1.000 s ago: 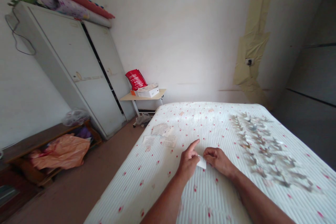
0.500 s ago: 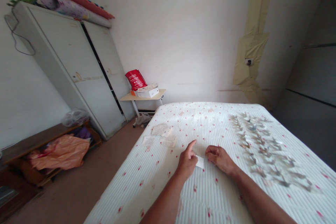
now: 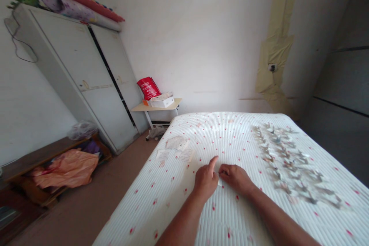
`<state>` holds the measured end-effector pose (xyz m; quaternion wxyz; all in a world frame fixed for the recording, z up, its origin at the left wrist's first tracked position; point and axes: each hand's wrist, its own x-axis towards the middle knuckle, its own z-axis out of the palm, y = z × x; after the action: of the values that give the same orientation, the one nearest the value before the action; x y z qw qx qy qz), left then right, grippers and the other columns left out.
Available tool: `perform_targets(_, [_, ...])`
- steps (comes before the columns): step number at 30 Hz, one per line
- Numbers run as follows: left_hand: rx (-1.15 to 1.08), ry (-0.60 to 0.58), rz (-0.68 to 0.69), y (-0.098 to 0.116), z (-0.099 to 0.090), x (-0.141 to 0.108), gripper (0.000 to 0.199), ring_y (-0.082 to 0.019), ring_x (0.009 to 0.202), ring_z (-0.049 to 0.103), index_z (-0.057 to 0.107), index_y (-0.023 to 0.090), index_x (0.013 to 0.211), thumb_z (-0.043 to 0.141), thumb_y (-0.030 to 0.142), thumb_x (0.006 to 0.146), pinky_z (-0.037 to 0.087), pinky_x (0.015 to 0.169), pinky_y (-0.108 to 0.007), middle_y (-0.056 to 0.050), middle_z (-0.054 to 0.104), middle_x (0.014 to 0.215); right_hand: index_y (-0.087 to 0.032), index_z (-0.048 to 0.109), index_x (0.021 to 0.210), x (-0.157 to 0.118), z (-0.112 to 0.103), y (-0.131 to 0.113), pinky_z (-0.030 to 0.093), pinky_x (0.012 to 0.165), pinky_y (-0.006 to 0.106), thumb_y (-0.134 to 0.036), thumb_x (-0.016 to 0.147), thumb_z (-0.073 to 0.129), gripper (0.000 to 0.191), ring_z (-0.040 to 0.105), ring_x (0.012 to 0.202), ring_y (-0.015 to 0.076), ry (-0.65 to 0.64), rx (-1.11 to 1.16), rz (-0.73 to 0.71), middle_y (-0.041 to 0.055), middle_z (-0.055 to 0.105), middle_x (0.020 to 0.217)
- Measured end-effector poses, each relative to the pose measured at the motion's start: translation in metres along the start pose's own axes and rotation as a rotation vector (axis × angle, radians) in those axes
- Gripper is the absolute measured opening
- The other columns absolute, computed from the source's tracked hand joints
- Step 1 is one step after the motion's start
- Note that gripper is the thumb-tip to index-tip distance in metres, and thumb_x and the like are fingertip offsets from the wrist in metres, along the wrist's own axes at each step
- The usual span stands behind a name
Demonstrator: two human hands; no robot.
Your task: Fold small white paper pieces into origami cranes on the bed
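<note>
Over the middle of the bed, a small piece of white paper [image 3: 220,182] shows between my two hands, mostly covered by them. My left hand [image 3: 206,180] pinches it from the left, thumb against the paper and index finger stretched out forward. Close on the right is my right hand [image 3: 235,177], its fingers curled and closed at the paper's upper edge. Farther up the bed on the left lie several printed paper pieces [image 3: 186,155]. Rows of small folded paper shapes [image 3: 291,165] stand on the bed's right side, slightly blurred.
The bed [image 3: 213,223] has a white ribbed cover with small red marks. Behind its far left corner, a small table [image 3: 138,107] carries a white box [image 3: 163,102] and a red bag [image 3: 148,87]. A grey cabinet [image 3: 72,57] and a low wooden bench [image 3: 17,165] stand left.
My right hand has moved left to the paper and my left hand, closing the gap between them. Less of the paper shows now. The left hand has barely shifted.
</note>
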<state>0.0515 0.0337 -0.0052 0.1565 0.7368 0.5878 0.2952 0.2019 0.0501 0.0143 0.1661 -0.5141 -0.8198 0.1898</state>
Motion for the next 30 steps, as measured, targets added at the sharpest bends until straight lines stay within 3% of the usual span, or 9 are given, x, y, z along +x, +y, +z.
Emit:
perform_targets(7, [0.256,0.008,0.0,0.002,-0.001,-0.002,0.049,-0.018,0.064,0.048,0.047,0.023,0.122,0.048,0.017,0.074,0.034,0.067,-0.029,-0.004,0.056,0.067,-0.021,0.061,0.075,0.0,0.007,-0.004,0.025,0.053,0.023,-0.022,0.078,0.046,0.016,0.057,0.064,0.0147,0.02,-0.149,0.032,0.0032,0.065,0.07])
perform_targets(11, [0.238,0.015,0.05,-0.001,-0.004,-0.004,0.022,-0.018,0.073,0.049,0.061,0.019,0.091,0.049,0.015,0.073,0.034,0.07,-0.028,-0.004,0.055,0.071,-0.022,0.061,0.078,0.0,0.01,-0.003,0.024,0.052,0.023,-0.023,0.078,0.046,0.015,0.057,0.062,0.0146,0.032,-0.181,0.044,0.0029,0.065,0.069])
perform_targets(14, [0.141,-0.012,0.15,-0.007,-0.008,-0.005,0.017,-0.017,0.079,0.047,0.063,0.019,0.075,0.048,0.01,0.072,0.035,0.07,-0.025,-0.003,0.054,0.075,-0.022,0.06,0.079,0.001,0.011,0.0,0.024,0.052,0.023,-0.023,0.079,0.045,0.015,0.057,0.062,0.0147,0.045,-0.194,0.044,0.0026,0.065,0.069])
perform_targets(20, [0.088,-0.071,0.276,-0.014,-0.018,-0.009,0.023,-0.016,0.08,0.047,0.068,0.021,0.081,0.052,0.009,0.07,0.035,0.074,-0.027,-0.003,0.056,0.076,-0.021,0.06,0.077,0.0,0.01,-0.002,0.024,0.052,0.022,-0.021,0.078,0.045,0.015,0.056,0.062,0.0138,0.062,-0.186,0.061,0.0028,0.064,0.068])
perform_targets(25, [0.134,-0.044,0.238,-0.012,-0.022,-0.012,0.021,-0.017,0.085,0.047,0.069,0.029,0.086,0.059,0.018,0.071,0.032,0.075,-0.03,-0.001,0.057,0.082,-0.021,0.06,0.074,0.001,0.01,-0.001,0.026,0.054,0.022,-0.017,0.076,0.044,0.016,0.055,0.062,0.013,0.119,-0.115,0.151,0.0016,0.063,0.067])
perform_targets(30, [0.134,-0.023,0.176,-0.012,-0.019,-0.012,0.019,-0.016,0.088,0.047,0.069,0.032,0.085,0.062,0.022,0.07,0.031,0.079,-0.032,0.0,0.058,0.084,-0.019,0.059,0.071,0.001,0.008,0.003,0.033,0.057,0.02,-0.016,0.07,0.048,0.012,0.054,0.064,0.0111,0.123,0.097,0.191,0.0004,0.06,0.072])
